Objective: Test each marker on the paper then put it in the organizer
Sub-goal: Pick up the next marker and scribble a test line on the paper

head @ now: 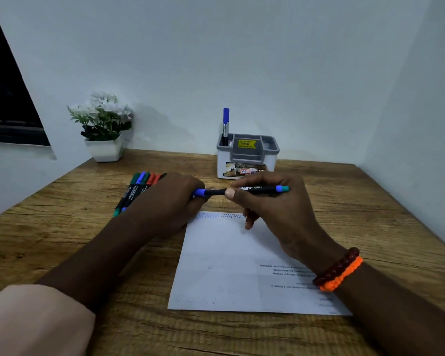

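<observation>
Both hands' fingers [229,193] curled, nearly meeting.

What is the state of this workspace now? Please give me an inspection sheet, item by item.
Surface: wooden table, wall behind.
Job's things: paper with blue scribbles on its far edge; blue marker held level above it; marker pile at left; organizer holding one blue marker.
Clutter: potted flowers.
Grippers: left hand grips the cap end; right hand grips the barrel.
Cables: nothing seen.
Surroundings: dark window at left.

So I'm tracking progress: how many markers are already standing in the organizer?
1: a blue-capped marker stands upright in the back-left compartment of the organizer. The walls could hide shorter items inside.
</observation>
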